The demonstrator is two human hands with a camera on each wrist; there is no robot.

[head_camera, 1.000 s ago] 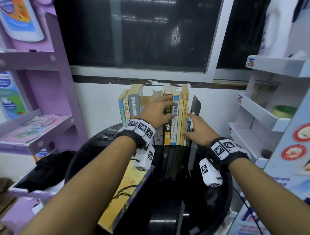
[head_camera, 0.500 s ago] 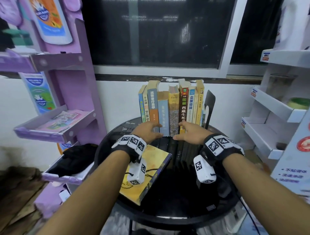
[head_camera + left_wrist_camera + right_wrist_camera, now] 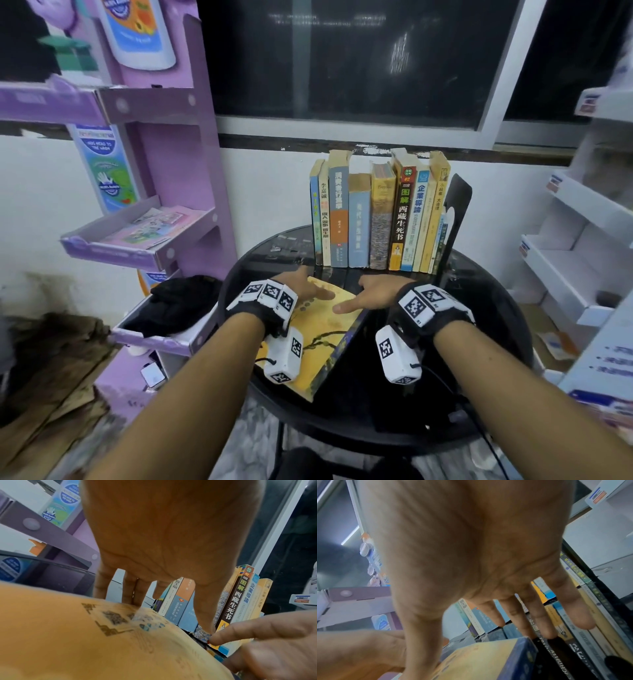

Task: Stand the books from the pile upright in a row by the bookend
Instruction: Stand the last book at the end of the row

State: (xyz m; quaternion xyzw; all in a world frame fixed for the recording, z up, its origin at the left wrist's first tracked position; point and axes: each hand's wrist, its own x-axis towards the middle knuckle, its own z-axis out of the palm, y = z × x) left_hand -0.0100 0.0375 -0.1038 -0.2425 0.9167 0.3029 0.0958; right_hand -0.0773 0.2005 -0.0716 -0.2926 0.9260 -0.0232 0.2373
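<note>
Several books [image 3: 376,219] stand upright in a row at the back of the round black table [image 3: 486,342], against the black bookend [image 3: 457,198] on their right. One yellow book [image 3: 325,342] with a dark blue spine lies flat at the table's front left. My left hand [image 3: 310,287] rests on its far end, fingers straight and reaching past the edge [image 3: 135,595]. My right hand [image 3: 366,294] is at the book's far right corner, thumb on the cover, fingers straight beside the spine [image 3: 544,626]. Neither hand is curled round the book.
A purple cardboard shelf unit [image 3: 164,171] stands close on the left, with a black cloth [image 3: 181,301] in its lower tray. White shelves [image 3: 575,267] stand on the right. A dark window and a white wall are behind the row.
Both hands have come back from the upright row, where they touched the spines, down onto the flat yellow book. The view has pulled back from the table.
</note>
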